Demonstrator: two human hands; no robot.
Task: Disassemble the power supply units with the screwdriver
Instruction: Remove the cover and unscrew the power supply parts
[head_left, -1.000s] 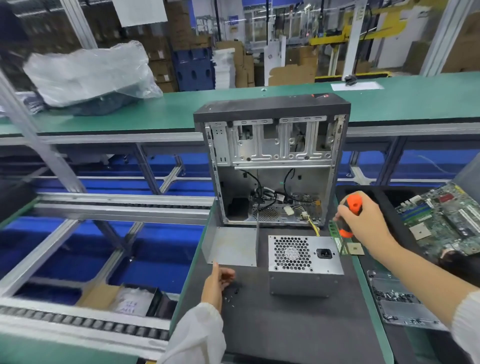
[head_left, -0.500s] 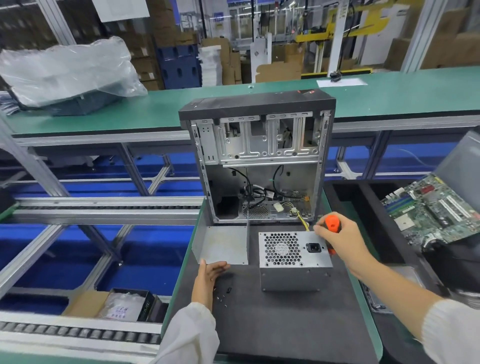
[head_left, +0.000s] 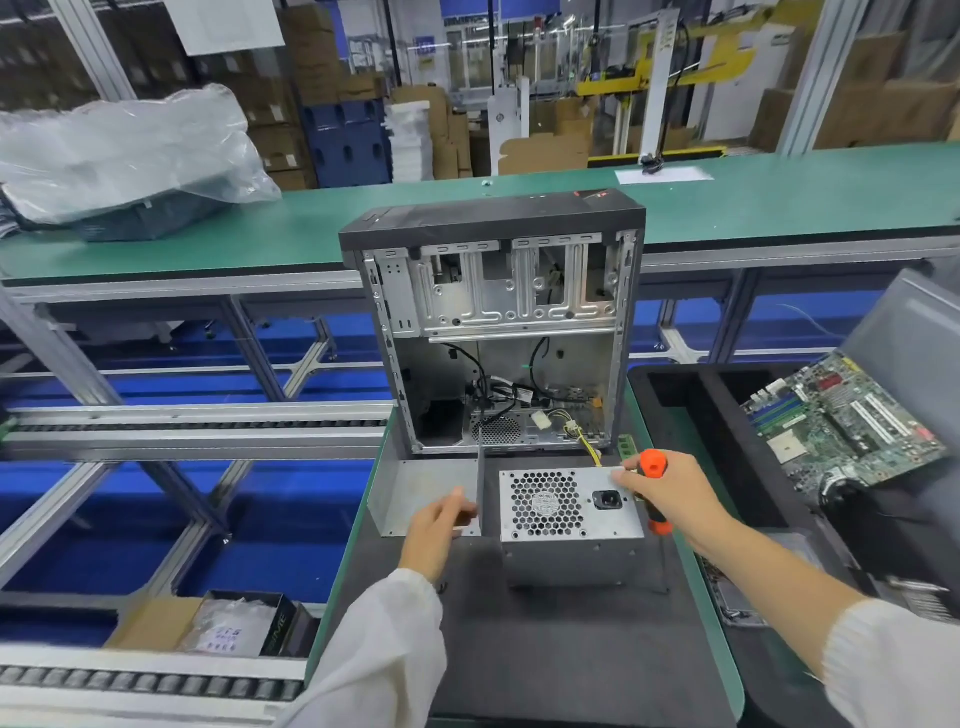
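Centrally, the power supply unit (head_left: 569, 512) sat on my dark mat (head_left: 545, 649), fan grille facing up, just at six o'clock of the open computer case (head_left: 493, 322). My right hand (head_left: 675, 499) gripped the orange-handled screwdriver (head_left: 653, 491), fingers curled round the handle, at the unit's three o'clock edge, with the shaft pointing down beside it. My left hand (head_left: 436, 527) hovered at the unit's nine o'clock with fingers loosely extended, grasping nothing, over a bent metal panel (head_left: 415, 493). A green motherboard (head_left: 841, 421) lay tilted in the tray at three o'clock.
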